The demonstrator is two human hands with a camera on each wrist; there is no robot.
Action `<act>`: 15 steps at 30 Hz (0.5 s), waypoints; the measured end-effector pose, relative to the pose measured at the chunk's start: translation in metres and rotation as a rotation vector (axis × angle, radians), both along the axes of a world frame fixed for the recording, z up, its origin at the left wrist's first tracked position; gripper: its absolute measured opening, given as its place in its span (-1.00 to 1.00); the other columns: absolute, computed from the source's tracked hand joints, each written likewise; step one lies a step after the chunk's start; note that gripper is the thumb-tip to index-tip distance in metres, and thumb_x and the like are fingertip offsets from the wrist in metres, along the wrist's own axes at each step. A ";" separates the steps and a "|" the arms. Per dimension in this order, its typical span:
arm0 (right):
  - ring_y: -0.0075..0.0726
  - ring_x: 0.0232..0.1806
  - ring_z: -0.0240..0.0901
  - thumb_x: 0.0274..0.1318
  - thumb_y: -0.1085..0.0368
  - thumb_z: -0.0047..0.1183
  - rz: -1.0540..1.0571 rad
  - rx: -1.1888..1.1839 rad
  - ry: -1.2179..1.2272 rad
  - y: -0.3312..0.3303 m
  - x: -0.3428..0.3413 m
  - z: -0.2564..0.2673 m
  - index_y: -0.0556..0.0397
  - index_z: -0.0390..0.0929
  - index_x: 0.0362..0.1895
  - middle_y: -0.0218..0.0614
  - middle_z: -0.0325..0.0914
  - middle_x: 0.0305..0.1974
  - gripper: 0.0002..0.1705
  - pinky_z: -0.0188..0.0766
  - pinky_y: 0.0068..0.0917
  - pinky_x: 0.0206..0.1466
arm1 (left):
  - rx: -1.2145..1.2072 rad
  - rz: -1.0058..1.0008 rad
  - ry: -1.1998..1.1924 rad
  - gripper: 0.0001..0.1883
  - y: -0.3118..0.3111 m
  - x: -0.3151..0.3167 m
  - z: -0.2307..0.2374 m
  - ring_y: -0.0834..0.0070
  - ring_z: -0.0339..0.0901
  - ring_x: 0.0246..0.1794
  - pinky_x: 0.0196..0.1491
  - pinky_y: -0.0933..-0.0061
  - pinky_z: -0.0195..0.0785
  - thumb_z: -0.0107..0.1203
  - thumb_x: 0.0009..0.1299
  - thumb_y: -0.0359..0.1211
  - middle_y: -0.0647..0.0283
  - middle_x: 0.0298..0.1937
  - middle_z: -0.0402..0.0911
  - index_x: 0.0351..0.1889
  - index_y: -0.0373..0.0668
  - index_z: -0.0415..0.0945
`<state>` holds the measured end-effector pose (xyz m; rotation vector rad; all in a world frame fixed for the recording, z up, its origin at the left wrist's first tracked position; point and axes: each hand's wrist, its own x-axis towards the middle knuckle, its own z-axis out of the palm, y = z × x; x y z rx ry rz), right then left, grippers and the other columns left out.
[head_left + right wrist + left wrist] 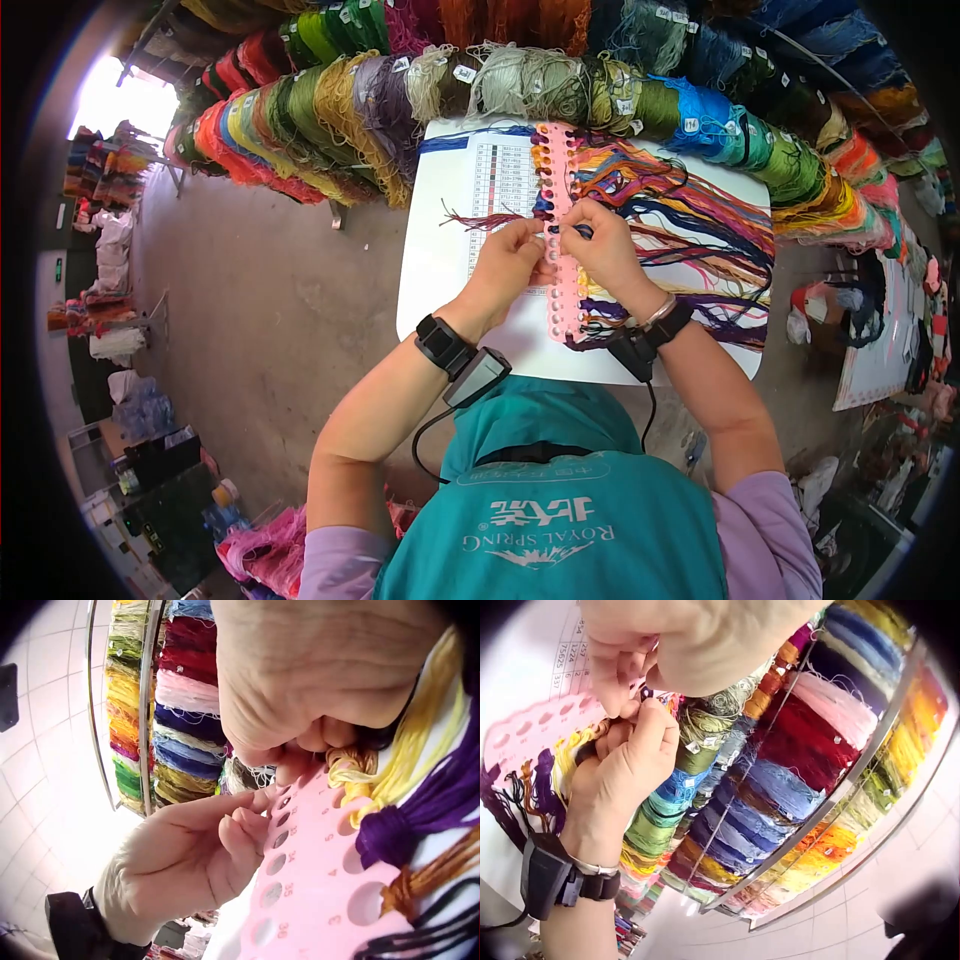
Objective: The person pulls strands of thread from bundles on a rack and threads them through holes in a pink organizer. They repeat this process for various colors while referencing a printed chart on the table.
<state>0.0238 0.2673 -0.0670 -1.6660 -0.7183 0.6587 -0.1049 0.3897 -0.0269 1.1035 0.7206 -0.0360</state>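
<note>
A pink card with numbered holes (556, 310) (300, 877) lies on a white board, with knotted thread bundles along its right side. My left hand (505, 268) (187, 859) pinches the card's left edge, thumb and fingertips close together. Curled over the card from the right, my right hand (605, 255) (622, 761) pinches a dark thread (584, 231) at a hole, fingertips against those of the left. The fingers partly cover that hole and the thread's end. Yellow thread (409, 761) and a purple bundle (394, 832) are knotted nearby.
A printed chart (490, 170) lies under the card's left side. Reddish loose threads (480, 220) stick out past the left hand. Racks of coloured skeins (530, 85) curve around the board's far side. Long threads (700, 250) spread over its right half.
</note>
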 end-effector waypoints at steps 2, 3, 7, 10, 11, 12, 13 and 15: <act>-0.53 -0.40 0.54 0.07 0.40 0.16 -0.008 -0.002 -0.001 0.000 0.000 0.002 0.17 0.51 -0.34 -0.29 0.63 -0.44 -0.89 0.45 -0.50 -0.29 | 0.035 0.005 0.004 -0.70 0.000 0.003 -0.004 0.62 0.51 -0.41 -0.24 0.53 0.56 -0.09 0.58 -0.43 0.31 -0.28 0.50 0.22 -0.31 0.37; -0.53 -0.40 0.54 0.07 0.40 0.16 -0.011 -0.002 -0.018 0.000 0.000 0.001 0.17 0.51 -0.34 -0.28 0.63 -0.44 -0.89 0.45 -0.50 -0.29 | 0.048 0.005 0.014 -0.71 0.000 0.004 -0.004 0.62 0.51 -0.43 -0.28 0.54 0.55 -0.08 0.58 -0.43 0.32 -0.30 0.50 0.21 -0.31 0.38; -0.54 -0.40 0.54 0.08 0.41 0.18 -0.002 0.008 -0.058 -0.001 0.001 -0.002 0.17 0.51 -0.34 -0.27 0.63 -0.44 -0.88 0.45 -0.51 -0.29 | 0.086 -0.011 0.014 -0.75 0.003 0.008 -0.008 0.62 0.51 -0.50 -0.41 0.59 0.48 -0.06 0.58 -0.42 0.33 -0.37 0.51 0.15 -0.32 0.40; -0.57 -0.41 0.52 0.09 0.41 0.18 0.002 0.021 -0.113 0.000 0.000 0.001 0.17 0.52 -0.34 -0.29 0.63 -0.45 -0.89 0.44 -0.54 -0.29 | 0.103 -0.067 0.004 -0.77 0.007 0.011 -0.007 0.62 0.53 -0.52 -0.44 0.61 0.47 -0.05 0.58 -0.41 0.33 -0.40 0.52 0.09 -0.33 0.43; -0.58 -0.41 0.52 0.10 0.41 0.18 0.004 0.022 -0.090 0.000 0.000 0.003 0.17 0.52 -0.34 -0.30 0.62 -0.45 -0.89 0.44 -0.54 -0.30 | 0.107 -0.081 -0.004 -0.78 0.009 0.011 -0.008 0.62 0.53 -0.53 -0.45 0.62 0.47 -0.05 0.58 -0.41 0.32 -0.41 0.53 0.07 -0.34 0.45; -0.60 -0.41 0.51 0.10 0.41 0.19 0.005 0.023 -0.069 -0.001 0.000 0.004 0.17 0.52 -0.34 -0.31 0.62 -0.45 -0.89 0.43 -0.55 -0.30 | 0.111 -0.094 -0.014 -0.79 0.010 0.012 -0.009 0.62 0.54 -0.54 -0.46 0.62 0.47 -0.05 0.58 -0.41 0.31 -0.41 0.54 0.05 -0.34 0.46; -0.61 -0.42 0.50 0.11 0.41 0.19 0.006 0.025 -0.047 -0.001 0.000 0.005 0.16 0.52 -0.34 -0.32 0.62 -0.46 -0.90 0.42 -0.56 -0.31 | 0.116 -0.108 -0.023 -0.80 0.011 0.012 -0.010 0.62 0.54 -0.54 -0.47 0.63 0.47 -0.05 0.58 -0.41 0.31 -0.42 0.55 0.02 -0.34 0.48; -0.63 -0.42 0.49 0.12 0.42 0.18 0.009 0.023 -0.039 0.000 0.000 0.004 0.16 0.52 -0.35 -0.35 0.61 -0.47 -0.91 0.41 -0.56 -0.33 | 0.172 -0.146 -0.029 -0.83 0.012 0.013 -0.011 0.61 0.55 -0.57 -0.49 0.62 0.46 -0.04 0.56 -0.44 0.31 -0.45 0.56 -0.03 -0.34 0.49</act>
